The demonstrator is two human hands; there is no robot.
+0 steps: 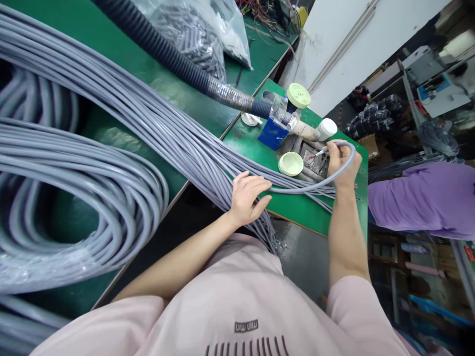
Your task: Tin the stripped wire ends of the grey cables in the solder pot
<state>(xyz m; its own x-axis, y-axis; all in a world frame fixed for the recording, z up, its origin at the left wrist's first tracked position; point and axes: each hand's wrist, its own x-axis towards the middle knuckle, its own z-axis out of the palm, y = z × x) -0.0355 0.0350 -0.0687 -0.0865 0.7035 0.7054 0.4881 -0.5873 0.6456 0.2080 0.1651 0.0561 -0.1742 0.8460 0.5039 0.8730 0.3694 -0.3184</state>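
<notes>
My right hand point(344, 163) is closed on a grey cable point(302, 190) near its stripped end. The cable bends in a loop over that hand, and its thin bare-ended wires point(310, 156) point left over a small square metal pan point(314, 165). My left hand point(248, 198) rests on a long bundle of grey cables point(178, 131), fingers stretched out and thumb apart. Beside the pan stands an open pale-green round tub point(291, 164). Whether the wire tips touch the pan I cannot tell.
A black ribbed hose point(159, 42) runs to a taped nozzle by a blue box point(273, 133). Green-lidded point(299, 95) and white-lidded point(327, 128) containers stand behind. Coiled grey cables point(137, 198) fill the left. A person in a purple top point(423, 198) is at right.
</notes>
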